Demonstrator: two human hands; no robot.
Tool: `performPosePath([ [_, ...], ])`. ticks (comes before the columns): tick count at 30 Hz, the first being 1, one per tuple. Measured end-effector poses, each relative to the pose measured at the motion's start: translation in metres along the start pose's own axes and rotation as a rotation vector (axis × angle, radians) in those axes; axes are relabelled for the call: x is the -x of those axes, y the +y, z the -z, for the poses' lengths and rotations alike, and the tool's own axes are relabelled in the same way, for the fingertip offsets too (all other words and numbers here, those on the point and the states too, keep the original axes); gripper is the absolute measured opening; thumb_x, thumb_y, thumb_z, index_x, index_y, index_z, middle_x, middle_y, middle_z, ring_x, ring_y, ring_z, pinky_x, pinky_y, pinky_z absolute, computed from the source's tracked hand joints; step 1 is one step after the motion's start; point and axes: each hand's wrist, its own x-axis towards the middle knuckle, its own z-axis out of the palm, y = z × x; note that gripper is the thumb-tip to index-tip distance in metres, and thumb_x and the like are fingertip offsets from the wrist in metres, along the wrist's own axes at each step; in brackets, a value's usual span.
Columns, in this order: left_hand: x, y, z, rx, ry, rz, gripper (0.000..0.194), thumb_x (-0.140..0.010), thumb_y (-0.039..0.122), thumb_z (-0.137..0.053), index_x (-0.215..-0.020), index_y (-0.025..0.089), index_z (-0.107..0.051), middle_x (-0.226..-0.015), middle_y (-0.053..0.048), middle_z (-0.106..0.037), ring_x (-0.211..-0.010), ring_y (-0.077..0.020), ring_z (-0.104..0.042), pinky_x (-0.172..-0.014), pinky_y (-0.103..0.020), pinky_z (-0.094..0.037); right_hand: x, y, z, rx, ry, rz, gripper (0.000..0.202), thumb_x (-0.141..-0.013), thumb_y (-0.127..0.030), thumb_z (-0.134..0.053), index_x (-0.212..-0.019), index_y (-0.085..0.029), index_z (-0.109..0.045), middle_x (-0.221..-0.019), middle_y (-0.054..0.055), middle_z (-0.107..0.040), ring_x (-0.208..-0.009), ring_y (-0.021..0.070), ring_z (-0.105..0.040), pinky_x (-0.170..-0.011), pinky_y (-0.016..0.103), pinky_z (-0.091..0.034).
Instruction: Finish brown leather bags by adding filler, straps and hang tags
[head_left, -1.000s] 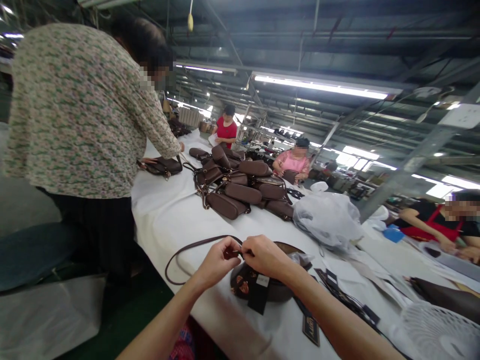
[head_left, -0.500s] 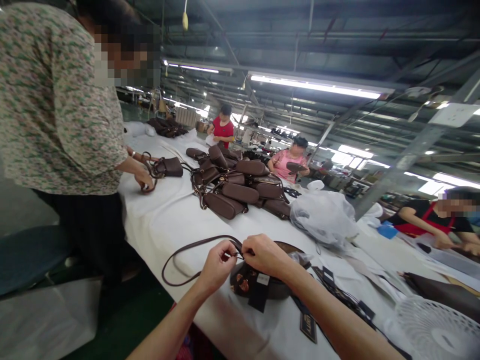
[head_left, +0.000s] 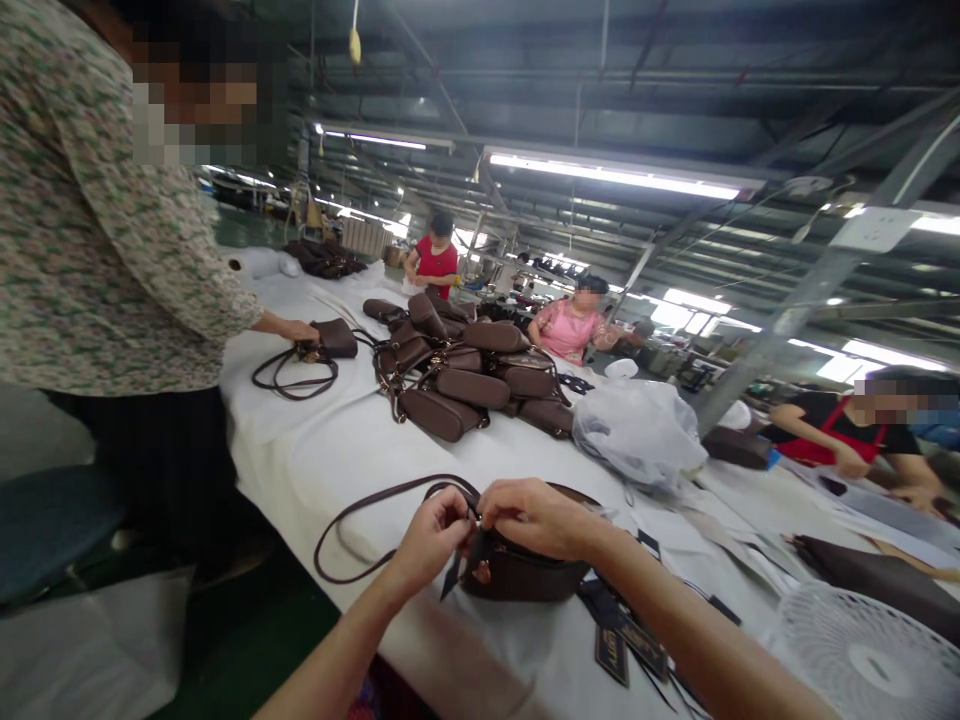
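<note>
A dark brown bag (head_left: 525,578) stands on the white-covered table in front of me, its long strap (head_left: 352,515) looped out to the left. My left hand (head_left: 441,525) is closed in a pinch at the bag's left end, near the strap and a dark hanging tag (head_left: 452,572). Close beside it, my right hand (head_left: 525,512) is pinched over the same end of the bag. What lies between the fingertips is too small to make out. Black tags with gold lettering (head_left: 611,655) lie to the right, partly under my right forearm.
Beyond my hands lies a pile of brown bags (head_left: 457,385), with a clear plastic bag (head_left: 641,430) to its right. A white basket (head_left: 874,650) is at the lower right. A person (head_left: 120,230) leans over the table at left, handling another bag (head_left: 336,338). Others work farther back.
The dark tag has shifted from the bag's front to its left end, by my fingers. The person at left has let the strap down and holds the bag. The view has turned slightly right.
</note>
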Motion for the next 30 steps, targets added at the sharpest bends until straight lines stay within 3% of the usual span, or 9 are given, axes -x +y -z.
performPosePath([
  [2, -0.001, 0.001, 0.002, -0.003, -0.002, -0.008, 0.013, -0.068, 0.021, -0.058, -0.069, 0.018, -0.045, -0.063, 0.004, -0.054, -0.053, -0.0087, -0.052, -0.05, -0.02, -0.043, 0.006, -0.006, -0.001, 0.143, -0.074, 0.087, 0.025, -0.074, -0.011, -0.056, -0.096, -0.018, -0.065, -0.099, 0.004, -0.064, -0.088, 0.0148, -0.059, -0.078, 0.023, -0.045],
  [5, -0.002, 0.004, 0.006, 0.002, 0.0, 0.006, 0.011, -0.066, 0.019, -0.056, -0.069, 0.018, -0.045, -0.062, 0.005, -0.054, -0.05, -0.0081, -0.051, -0.049, -0.02, -0.042, 0.008, -0.01, -0.01, 0.466, -0.125, 0.078, 0.024, -0.079, -0.018, -0.06, -0.103, -0.018, -0.063, -0.1, 0.007, -0.06, -0.087, 0.0186, -0.058, -0.071, 0.027, -0.045],
  [10, -0.003, 0.002, 0.02, -0.136, -0.038, 0.047, 0.008, -0.065, 0.016, -0.051, -0.069, 0.019, -0.045, -0.06, 0.005, -0.052, -0.049, -0.0078, -0.048, -0.048, -0.019, -0.038, 0.003, -0.007, -0.034, 0.773, -0.05, 0.047, 0.011, -0.085, -0.026, -0.061, -0.086, -0.016, -0.067, -0.093, 0.007, -0.058, -0.089, 0.0223, -0.055, -0.074, 0.033, -0.044],
  [15, -0.003, 0.006, 0.029, -0.416, -0.096, 0.017, 0.008, -0.067, 0.012, -0.045, -0.071, 0.018, -0.049, -0.062, 0.004, -0.052, -0.055, -0.0104, -0.048, -0.052, -0.021, -0.035, -0.006, -0.015, -0.055, 0.805, 0.077, -0.184, 0.044, -0.076, -0.051, -0.068, -0.095, -0.012, -0.068, -0.095, 0.012, -0.059, -0.089, 0.0279, -0.053, -0.078, 0.043, -0.045],
  [19, -0.005, 0.019, 0.03, -0.702, -0.114, -0.105, 0.013, -0.065, 0.008, -0.046, -0.07, 0.018, -0.051, -0.063, 0.003, -0.051, -0.059, -0.0122, -0.044, -0.056, -0.023, -0.032, -0.015, -0.014, -0.07, 0.882, 0.091, -0.298, 0.021, -0.087, -0.022, -0.057, -0.098, -0.01, -0.069, -0.098, 0.015, -0.06, -0.09, 0.0283, -0.053, -0.081, 0.05, -0.044],
  [21, -0.006, 0.024, 0.029, -0.806, -0.155, -0.168, 0.016, -0.064, 0.006, -0.047, -0.072, 0.018, -0.053, -0.067, 0.002, -0.053, -0.062, -0.0134, -0.046, -0.059, -0.024, -0.032, -0.016, -0.009, -0.07, 0.91, 0.088, -0.268, 0.022, -0.087, -0.011, -0.05, -0.098, -0.009, -0.069, -0.098, 0.016, -0.06, -0.089, 0.0277, -0.053, -0.081, 0.049, -0.043],
  [24, -0.011, 0.025, 0.03, -0.895, -0.225, -0.199, 0.013, -0.067, 0.007, -0.049, -0.068, 0.018, -0.055, -0.072, -0.001, -0.057, -0.069, -0.0154, -0.05, -0.065, -0.025, -0.034, -0.012, -0.001, -0.061, 0.846, 0.077, -0.191, 0.02, -0.087, -0.012, -0.051, -0.089, -0.013, -0.071, -0.098, 0.014, -0.06, -0.09, 0.0263, -0.053, -0.082, 0.045, -0.043],
  [27, -0.016, 0.025, 0.033, -0.889, -0.243, -0.11, 0.009, -0.072, 0.014, -0.053, -0.064, 0.018, -0.056, -0.067, 0.0, -0.056, -0.067, -0.0148, -0.048, -0.064, -0.025, -0.032, -0.004, 0.007, -0.052, 0.696, 0.09, -0.141, 0.012, -0.086, -0.021, -0.058, -0.082, -0.019, -0.07, -0.108, 0.011, -0.059, -0.099, 0.0255, -0.052, -0.087, 0.042, -0.041],
  [30, -0.019, 0.022, 0.037, -0.656, -0.317, 0.036, 0.009, -0.072, 0.02, -0.056, -0.064, 0.017, -0.057, -0.062, 0.003, -0.053, -0.062, -0.0127, -0.044, -0.06, -0.024, -0.032, 0.004, 0.015, -0.048, 0.526, 0.157, -0.09, 0.005, -0.081, -0.025, -0.064, -0.082, -0.023, -0.069, -0.124, 0.007, -0.056, -0.117, 0.0274, -0.045, -0.093, 0.044, -0.037],
])
